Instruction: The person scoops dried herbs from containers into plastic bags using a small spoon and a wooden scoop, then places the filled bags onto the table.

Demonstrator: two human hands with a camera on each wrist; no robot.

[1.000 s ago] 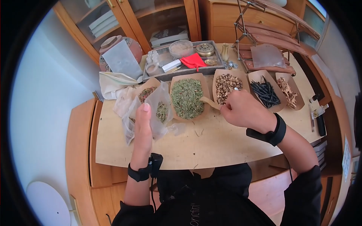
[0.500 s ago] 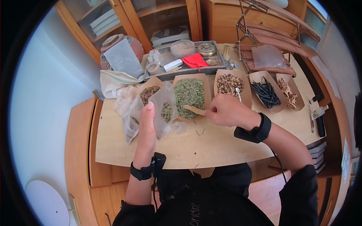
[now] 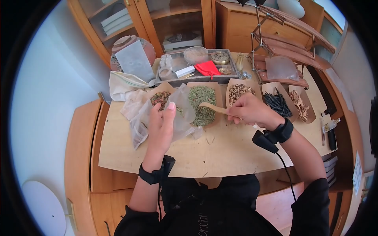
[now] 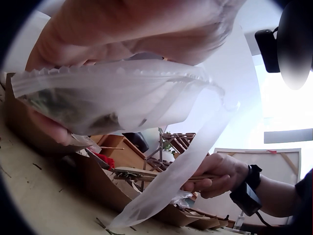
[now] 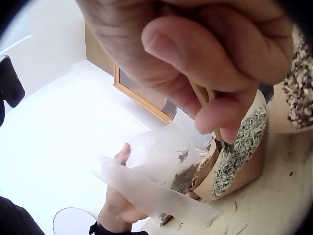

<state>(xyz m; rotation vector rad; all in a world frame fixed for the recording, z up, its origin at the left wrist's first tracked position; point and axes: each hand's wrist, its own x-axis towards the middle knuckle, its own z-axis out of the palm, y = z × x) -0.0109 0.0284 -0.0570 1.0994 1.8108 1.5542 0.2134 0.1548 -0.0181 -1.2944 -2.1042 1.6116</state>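
Observation:
My left hand (image 3: 159, 131) holds a translucent plastic bag (image 3: 182, 114) with its mouth spread open. In the left wrist view, dried green bits show through the wall of the bag (image 4: 93, 105). My right hand (image 3: 252, 111) pinches a pair of wooden tongs (image 3: 214, 107), bent at the tip. Between the tips of the tongs (image 4: 134, 172) there are green herb pieces. The tips overlap the paper tray of chopped green herb (image 3: 202, 98) in the head view. In the right wrist view, the bag (image 5: 161, 161) is left of that tray.
A paper tray of reddish dried petals (image 3: 160, 98) is behind the bag. To the right are trays of brown chopped pieces (image 3: 241, 91), dark sticks (image 3: 277, 104) and tan shavings (image 3: 300, 105). A grey tray (image 3: 193, 80) and a folding wooden rack (image 3: 279, 74) stand behind.
My right hand moved left from over the brown pieces, dipped the tongs at the green herb, then shifted slightly right and turned. My left hand moved slightly right, its fingers spreading more.

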